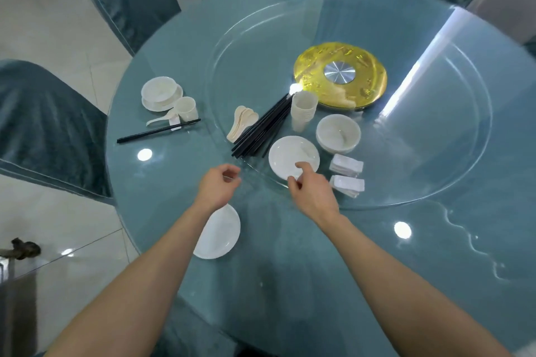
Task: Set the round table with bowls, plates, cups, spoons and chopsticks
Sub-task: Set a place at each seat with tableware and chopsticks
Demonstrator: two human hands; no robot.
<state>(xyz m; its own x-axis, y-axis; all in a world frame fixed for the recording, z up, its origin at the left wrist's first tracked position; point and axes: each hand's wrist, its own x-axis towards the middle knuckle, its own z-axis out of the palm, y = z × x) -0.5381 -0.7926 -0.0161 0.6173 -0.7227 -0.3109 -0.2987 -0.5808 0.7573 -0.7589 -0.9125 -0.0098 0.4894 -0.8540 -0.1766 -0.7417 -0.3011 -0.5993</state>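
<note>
My right hand point(311, 193) pinches the near edge of the stack of plates point(290, 153), just right of the middle of the frame. My left hand point(219, 185) hangs beside it, fingers loosely bent, holding nothing. One plate point(222, 236) lies under my left wrist. Above the stack are black chopsticks point(261, 132), spoons point(240, 123), cups point(303, 111) and bowls point(338, 133). Small white blocks point(346, 166) sit right of my right hand.

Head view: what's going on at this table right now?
A person is setting the round table. Their right hand pinches the near rim of a white plate on the glass turntable; the left hand hovers empty. A second plate lies at the near edge, and one full setting stands far left.
</note>
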